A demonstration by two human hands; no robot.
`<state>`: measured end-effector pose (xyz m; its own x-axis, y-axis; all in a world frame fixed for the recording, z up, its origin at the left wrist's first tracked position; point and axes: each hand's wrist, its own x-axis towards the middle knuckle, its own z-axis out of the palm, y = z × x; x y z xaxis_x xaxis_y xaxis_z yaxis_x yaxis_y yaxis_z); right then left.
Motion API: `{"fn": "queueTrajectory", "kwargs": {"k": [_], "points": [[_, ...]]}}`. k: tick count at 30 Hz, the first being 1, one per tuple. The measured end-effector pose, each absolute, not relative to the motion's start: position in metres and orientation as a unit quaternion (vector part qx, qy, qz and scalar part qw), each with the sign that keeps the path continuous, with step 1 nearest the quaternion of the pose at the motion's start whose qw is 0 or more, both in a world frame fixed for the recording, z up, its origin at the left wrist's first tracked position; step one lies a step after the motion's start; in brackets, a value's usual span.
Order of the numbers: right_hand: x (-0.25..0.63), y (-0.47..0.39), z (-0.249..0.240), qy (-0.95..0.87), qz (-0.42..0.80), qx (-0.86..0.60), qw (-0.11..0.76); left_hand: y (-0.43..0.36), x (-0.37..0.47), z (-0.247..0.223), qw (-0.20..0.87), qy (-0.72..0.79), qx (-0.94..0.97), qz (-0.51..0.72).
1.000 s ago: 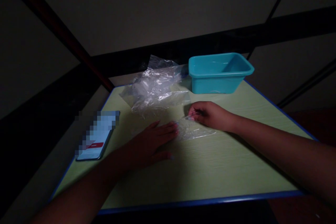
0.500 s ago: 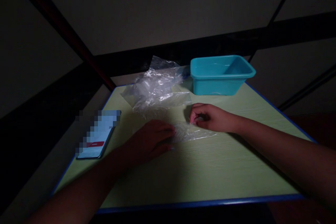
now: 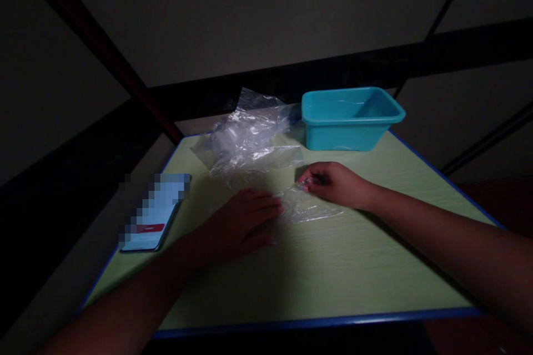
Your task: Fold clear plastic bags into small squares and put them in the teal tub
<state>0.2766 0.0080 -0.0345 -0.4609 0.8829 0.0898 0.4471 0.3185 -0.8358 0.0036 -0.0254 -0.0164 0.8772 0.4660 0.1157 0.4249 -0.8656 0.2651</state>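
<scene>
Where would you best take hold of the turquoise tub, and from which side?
I'd probably take the tub by the right end of its rim, coming from the right and slightly above. It stands upright, that rim juts outward, and crumpled plastic lies by its left end.

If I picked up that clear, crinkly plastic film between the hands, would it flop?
Probably floppy: the clear plastic film looks wrinkled and bends up where the right hand pinches it. It's see-through and seems thin, so likely very light. Its shiny surface might feel slippery.
</scene>
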Motion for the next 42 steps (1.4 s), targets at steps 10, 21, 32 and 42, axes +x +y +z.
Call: {"fn": "queueTrajectory", "kwargs": {"k": [10,21,32,42], "points": [[0.278,0.006,-0.027,-0.805,0.345,-0.376,0.302,-0.023,0.002,-0.02,0.132,0.259,0.955,0.056],[0.282,0.006,-0.024,-0.853,0.316,-0.332,0.248,-0.023,0.002,-0.018,0.134,0.268,0.953,0.045],[0.285,0.008,-0.019,-0.866,0.29,-0.355,0.201,-0.021,0.0,-0.02,0.142,0.27,0.952,0.021],[0.282,0.009,-0.019,-0.852,0.267,-0.41,0.187,-0.022,0.001,-0.018,0.143,0.271,0.95,0.062]]}}
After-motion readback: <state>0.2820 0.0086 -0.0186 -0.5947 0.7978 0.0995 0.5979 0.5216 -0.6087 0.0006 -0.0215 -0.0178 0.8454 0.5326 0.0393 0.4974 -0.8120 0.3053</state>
